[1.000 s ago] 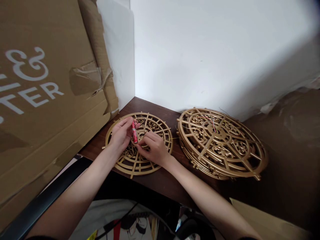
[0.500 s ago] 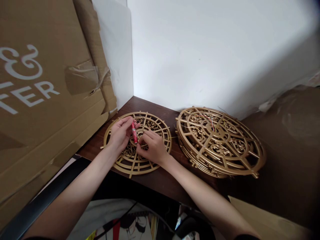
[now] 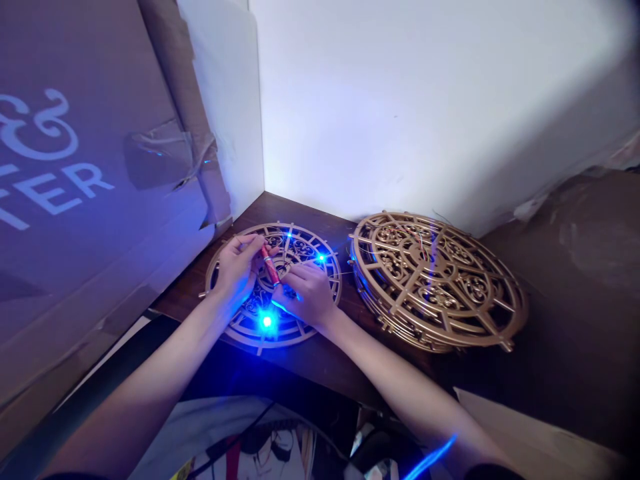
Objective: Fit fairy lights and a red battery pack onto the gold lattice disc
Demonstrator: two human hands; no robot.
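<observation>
Over an openwork gold round frame (image 3: 261,344), my left hand (image 3: 239,267) is closed on the upper end of red batteries (image 3: 271,265), which look like two placed end to end with a silver band between them. My right hand (image 3: 311,293) pinches at their lower end, its fingertips partly hidden. Thin wires run near the frame's centre. Blue lights glow on the frame: a bright one (image 3: 267,322) at the front, another light (image 3: 322,258) at the right and a small one (image 3: 290,235) at the back.
Several similar gold frames are stacked (image 3: 407,303) to the right on the dark brown table (image 3: 310,219). A large cardboard box (image 3: 115,220) stands on the left. White walls (image 3: 375,120) rise behind. Another cardboard piece (image 3: 525,433) lies at lower right.
Blue lights on the frame have come on and tint the box, hands and table blue. The lower end of the batteries has shifted slightly right, against my right fingers.
</observation>
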